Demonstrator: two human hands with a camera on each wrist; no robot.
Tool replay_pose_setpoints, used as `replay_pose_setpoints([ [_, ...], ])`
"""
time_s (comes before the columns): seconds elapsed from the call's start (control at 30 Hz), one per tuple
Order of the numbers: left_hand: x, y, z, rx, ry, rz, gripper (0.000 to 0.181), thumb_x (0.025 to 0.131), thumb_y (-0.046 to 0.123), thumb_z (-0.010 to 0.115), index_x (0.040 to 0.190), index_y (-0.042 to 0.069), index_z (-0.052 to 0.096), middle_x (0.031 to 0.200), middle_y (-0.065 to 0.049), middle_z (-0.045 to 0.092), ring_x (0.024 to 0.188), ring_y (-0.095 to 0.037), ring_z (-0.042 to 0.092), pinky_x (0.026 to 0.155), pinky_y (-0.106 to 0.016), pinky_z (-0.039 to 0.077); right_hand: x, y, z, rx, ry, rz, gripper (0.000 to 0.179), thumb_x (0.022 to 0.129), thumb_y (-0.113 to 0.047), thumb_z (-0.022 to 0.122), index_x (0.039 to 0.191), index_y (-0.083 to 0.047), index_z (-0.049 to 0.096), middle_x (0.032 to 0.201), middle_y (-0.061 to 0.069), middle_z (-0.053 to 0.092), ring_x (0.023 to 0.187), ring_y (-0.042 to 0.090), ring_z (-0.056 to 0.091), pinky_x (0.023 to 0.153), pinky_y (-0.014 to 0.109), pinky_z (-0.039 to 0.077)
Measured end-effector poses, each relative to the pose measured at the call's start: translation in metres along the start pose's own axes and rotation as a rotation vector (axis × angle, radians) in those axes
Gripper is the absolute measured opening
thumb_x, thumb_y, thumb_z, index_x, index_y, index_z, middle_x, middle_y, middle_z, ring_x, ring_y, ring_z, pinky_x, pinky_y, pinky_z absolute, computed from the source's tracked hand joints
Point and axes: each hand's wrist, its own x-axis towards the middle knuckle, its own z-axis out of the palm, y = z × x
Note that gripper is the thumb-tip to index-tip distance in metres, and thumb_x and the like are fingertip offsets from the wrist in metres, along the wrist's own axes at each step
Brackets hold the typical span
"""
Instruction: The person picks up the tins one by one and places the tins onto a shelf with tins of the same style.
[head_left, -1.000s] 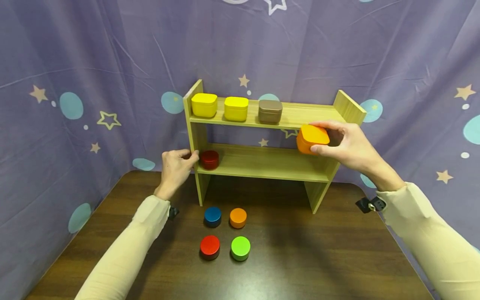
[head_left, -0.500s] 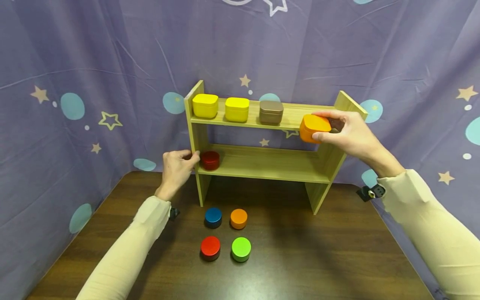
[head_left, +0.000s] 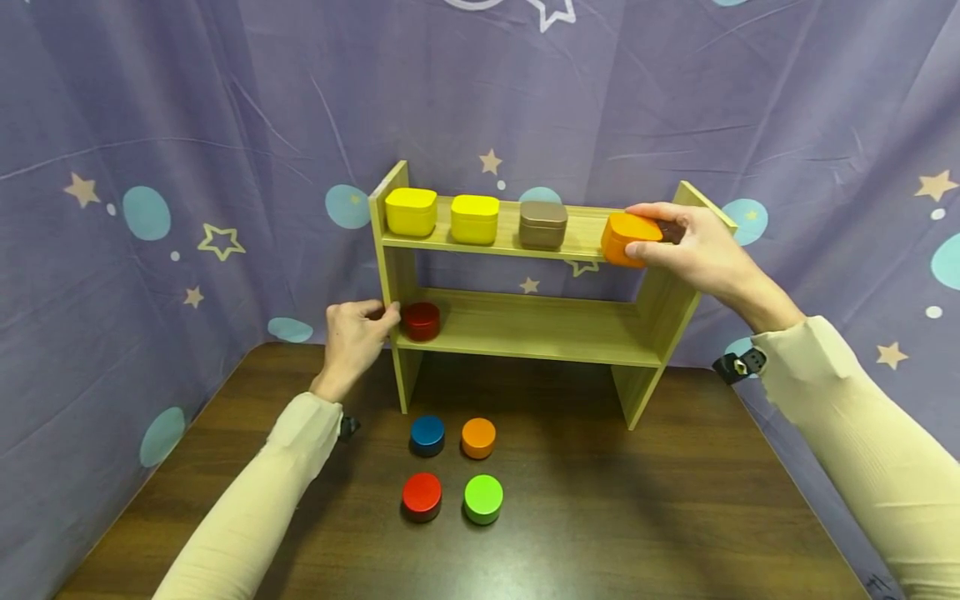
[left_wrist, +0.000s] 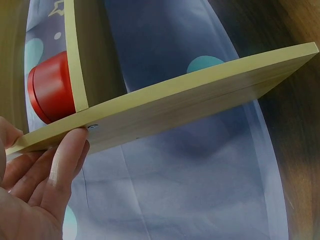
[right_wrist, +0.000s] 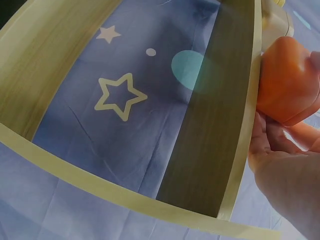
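Observation:
My right hand [head_left: 697, 246] grips an orange rounded-square tin [head_left: 630, 239] between thumb and fingers, at the front edge of the upper shelf. In the right wrist view the orange tin [right_wrist: 287, 82] is right at the shelf board's edge. My left hand [head_left: 356, 342] pinches the left side panel of the wooden shelf rack [head_left: 525, 325], its fingers [left_wrist: 67, 160] against the outer face. Just inside that panel, a dark red round tin [head_left: 422, 322] sits on the lower shelf. Two yellow tins, one at the left end [head_left: 411, 212] and one beside it [head_left: 474, 219], and a brown tin [head_left: 543, 224] line the upper shelf.
On the dark wooden table [head_left: 637, 517], in front of the rack, stand a blue round tin [head_left: 427, 436], an orange round tin [head_left: 478, 438], a red round tin [head_left: 422, 497] and a green round tin [head_left: 483, 499]. A purple patterned curtain [head_left: 225, 100] hangs behind.
My right hand has raised the orange rounded-square tin from below the upper shelf's front edge to shelf level. The left hand keeps its hold on the side panel.

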Motion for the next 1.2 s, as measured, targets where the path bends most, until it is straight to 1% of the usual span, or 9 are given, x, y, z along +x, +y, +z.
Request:
replay_pose_setpoints([
  [0.03, 0.0, 0.0, 0.0, 0.0, 0.001, 0.0, 0.045, 0.095, 0.01, 0.075, 0.051, 0.006, 0.065, 0.051, -0.013, 0.068, 0.042, 0.016, 0.047, 0.041, -0.011, 0.038, 0.001, 0.0, 0.0, -0.002, -0.001, 0.0, 0.056, 0.097, -0.018, 0.077, 0.151, -0.008, 0.064, 0.125, -0.008, 0.073, 0.102, -0.003, 0.068, 0.086, 0.009, 0.054],
  [0.27, 0.0, 0.001, -0.001, 0.005, -0.001, 0.001, 0.043, 0.095, 0.011, 0.076, 0.053, 0.005, 0.067, 0.05, -0.013, 0.067, 0.041, 0.015, 0.047, 0.041, -0.011, 0.038, 0.007, -0.001, 0.0, -0.003, -0.007, 0.014, 0.059, 0.097, -0.018, 0.078, 0.152, -0.005, 0.061, 0.125, -0.005, 0.074, 0.102, -0.006, 0.067, 0.087, 0.008, 0.054],
  [0.43, 0.0, 0.0, -0.001, 0.007, 0.001, 0.008, 0.043, 0.094, 0.01, 0.076, 0.052, 0.005, 0.066, 0.05, -0.012, 0.066, 0.042, 0.014, 0.047, 0.042, -0.011, 0.038, 0.01, -0.001, 0.001, -0.017, -0.016, 0.033, 0.061, 0.098, -0.019, 0.078, 0.154, -0.005, 0.059, 0.136, 0.008, 0.072, 0.103, -0.006, 0.066, 0.088, 0.008, 0.053],
  [0.7, 0.001, 0.0, 0.0, 0.011, 0.003, 0.012, 0.043, 0.094, 0.011, 0.076, 0.052, 0.006, 0.065, 0.05, -0.012, 0.066, 0.042, 0.01, 0.047, 0.042, -0.011, 0.035, 0.017, -0.001, 0.0, -0.037, -0.043, 0.042, 0.065, 0.099, -0.022, 0.077, 0.157, -0.004, 0.055, 0.148, 0.022, 0.066, 0.106, -0.005, 0.064, 0.088, 0.007, 0.051],
  [0.97, 0.002, 0.001, -0.002, -0.009, -0.015, 0.015, 0.046, 0.095, 0.011, 0.075, 0.051, 0.004, 0.064, 0.049, -0.012, 0.066, 0.041, 0.013, 0.047, 0.041, -0.012, 0.038, 0.02, -0.003, -0.001, -0.035, -0.058, 0.049, 0.065, 0.1, -0.022, 0.076, 0.159, -0.005, 0.053, 0.15, 0.023, 0.064, 0.105, -0.006, 0.064, 0.086, 0.008, 0.052],
  [1.2, 0.0, -0.001, -0.001, -0.012, -0.014, 0.009, 0.043, 0.096, 0.011, 0.075, 0.055, -0.001, 0.069, 0.052, -0.015, 0.068, 0.042, 0.016, 0.047, 0.042, -0.011, 0.039, 0.021, -0.003, -0.001, -0.042, -0.073, 0.036, 0.066, 0.1, -0.022, 0.075, 0.16, -0.004, 0.052, 0.154, 0.025, 0.062, 0.105, -0.007, 0.063, 0.086, 0.006, 0.052],
])
